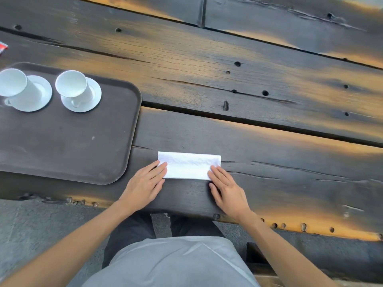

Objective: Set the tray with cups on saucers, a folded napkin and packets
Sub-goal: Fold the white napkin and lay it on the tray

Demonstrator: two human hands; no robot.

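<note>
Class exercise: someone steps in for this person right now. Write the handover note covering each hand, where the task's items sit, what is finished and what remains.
Left hand: flat, fingers pressing the left end of the white folded paper napkin. Right hand: flat on its right end. Nothing gripped.
The napkin lies on the dark wooden table, right of the brown plastic tray.
Done: two white cups stand on white saucers on the tray.
Left: finish folding, move the napkin onto the tray, add packets; a red packet shows at the far left edge.

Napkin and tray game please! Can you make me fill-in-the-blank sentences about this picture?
1. The tray holds ____ cups on saucers.
2. The white napkin lies on the ____, beside the tray.
3. The left hand and right hand both press the ____.

Answers: two; table; napkin
</note>
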